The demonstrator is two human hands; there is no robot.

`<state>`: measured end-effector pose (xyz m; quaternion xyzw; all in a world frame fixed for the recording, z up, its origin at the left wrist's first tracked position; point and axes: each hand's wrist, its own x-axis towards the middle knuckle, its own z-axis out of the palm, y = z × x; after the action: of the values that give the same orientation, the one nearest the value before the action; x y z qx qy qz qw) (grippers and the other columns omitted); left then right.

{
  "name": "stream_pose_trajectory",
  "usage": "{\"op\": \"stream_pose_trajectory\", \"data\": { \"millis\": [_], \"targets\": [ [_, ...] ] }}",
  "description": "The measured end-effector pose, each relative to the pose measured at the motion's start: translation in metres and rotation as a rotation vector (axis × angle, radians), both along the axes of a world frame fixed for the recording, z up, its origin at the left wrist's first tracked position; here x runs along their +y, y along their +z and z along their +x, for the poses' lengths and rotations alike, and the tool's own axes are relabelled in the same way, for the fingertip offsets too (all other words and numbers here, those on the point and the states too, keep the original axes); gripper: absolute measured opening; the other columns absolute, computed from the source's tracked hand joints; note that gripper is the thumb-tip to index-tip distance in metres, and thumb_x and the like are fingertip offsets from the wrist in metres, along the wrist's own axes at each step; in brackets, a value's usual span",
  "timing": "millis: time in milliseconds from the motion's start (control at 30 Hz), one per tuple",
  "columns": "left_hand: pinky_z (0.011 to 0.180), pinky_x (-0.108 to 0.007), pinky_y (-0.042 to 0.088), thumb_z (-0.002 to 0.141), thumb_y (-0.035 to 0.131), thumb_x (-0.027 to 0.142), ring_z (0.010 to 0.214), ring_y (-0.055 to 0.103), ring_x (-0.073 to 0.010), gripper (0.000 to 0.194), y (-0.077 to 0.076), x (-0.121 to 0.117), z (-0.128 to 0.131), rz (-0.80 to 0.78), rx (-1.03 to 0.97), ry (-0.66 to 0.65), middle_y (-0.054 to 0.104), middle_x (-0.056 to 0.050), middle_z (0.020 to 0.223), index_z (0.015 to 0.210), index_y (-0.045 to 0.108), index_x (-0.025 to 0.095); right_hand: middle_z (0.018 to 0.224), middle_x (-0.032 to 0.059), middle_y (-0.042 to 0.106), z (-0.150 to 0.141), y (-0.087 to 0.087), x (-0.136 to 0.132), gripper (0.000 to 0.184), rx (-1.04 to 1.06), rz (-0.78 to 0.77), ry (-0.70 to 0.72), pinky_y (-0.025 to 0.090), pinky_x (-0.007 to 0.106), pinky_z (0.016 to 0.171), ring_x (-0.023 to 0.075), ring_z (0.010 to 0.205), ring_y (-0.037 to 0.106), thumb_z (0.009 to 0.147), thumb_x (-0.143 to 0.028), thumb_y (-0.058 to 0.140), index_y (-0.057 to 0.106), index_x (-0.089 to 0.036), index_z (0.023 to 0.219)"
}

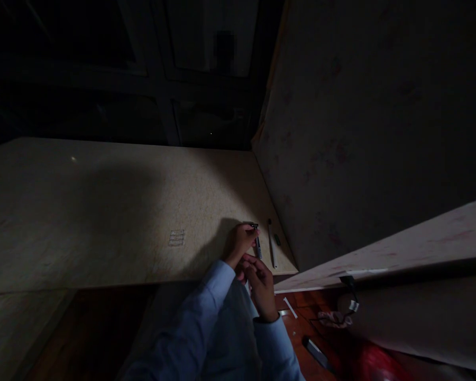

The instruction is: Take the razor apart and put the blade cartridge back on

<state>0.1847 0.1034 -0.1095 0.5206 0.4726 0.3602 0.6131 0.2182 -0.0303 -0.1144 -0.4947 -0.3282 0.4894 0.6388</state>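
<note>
My left hand reaches to the right edge of the pale ledge. Its fingertips are closed at a dark razor, whose head points away from me; the fingers hide part of the handle. Just below and nearer to me, my right hand has its fingers curled together in front of the ledge's front edge. Whatever those fingers may hold is hidden. Right of the razor lies a thin white toothbrush with a dark head. Beside it is a small green object, its kind unclear.
A small metal-looking grid lies on the ledge to the left. A patterned wall bounds the right side, dark window panes the back. On the reddish floor are a white strip, a dark flat object, cables and red plastic.
</note>
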Motion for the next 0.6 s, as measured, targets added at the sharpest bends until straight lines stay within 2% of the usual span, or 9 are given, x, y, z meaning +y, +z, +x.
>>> {"op": "stream_pose_trajectory", "data": {
  "millis": [233,333,433,600],
  "targets": [
    [0.060,-0.022,0.046,0.081,0.072,0.035,0.065,0.067,-0.0149,0.020,0.015,0.003,0.004,0.097,0.376,-0.067,0.070,-0.002,0.065,0.085,0.075,0.016,0.061,-0.0014,0.066,0.002,0.000,-0.002,0.038,-0.001,-0.016,-0.024,0.044,0.023,0.052,0.0124,0.053,0.056,0.084,-0.044,0.072,0.070,-0.017,0.110],
    [0.065,-0.024,0.045,0.084,0.068,0.036,0.077,0.069,-0.0169,0.020,0.022,0.001,0.002,0.158,0.461,-0.079,0.076,-0.006,0.078,0.089,0.077,0.018,0.060,-0.0015,0.066,0.003,0.001,-0.002,0.038,-0.015,-0.016,-0.036,0.042,0.023,0.050,0.0112,0.050,0.054,0.084,-0.044,0.072,0.070,-0.016,0.109],
    [0.066,-0.025,0.044,0.086,0.066,0.039,0.080,0.070,-0.0178,0.023,0.025,-0.002,0.000,0.230,0.546,-0.087,0.078,-0.008,0.089,0.091,0.078,0.020,0.060,-0.0016,0.066,0.003,0.000,-0.002,0.036,-0.020,-0.022,-0.047,0.041,0.022,0.049,0.0108,0.049,0.053,0.085,-0.045,0.072,0.070,-0.016,0.107],
    [0.064,-0.025,0.043,0.087,0.065,0.042,0.079,0.071,-0.0173,0.025,0.024,-0.002,-0.003,0.304,0.627,-0.079,0.079,-0.008,0.091,0.094,0.078,0.021,0.059,-0.0013,0.066,0.003,0.002,-0.003,0.038,-0.022,-0.026,-0.046,0.040,0.022,0.048,0.0108,0.048,0.053,0.083,-0.046,0.073,0.071,-0.015,0.106]
  ]
}}
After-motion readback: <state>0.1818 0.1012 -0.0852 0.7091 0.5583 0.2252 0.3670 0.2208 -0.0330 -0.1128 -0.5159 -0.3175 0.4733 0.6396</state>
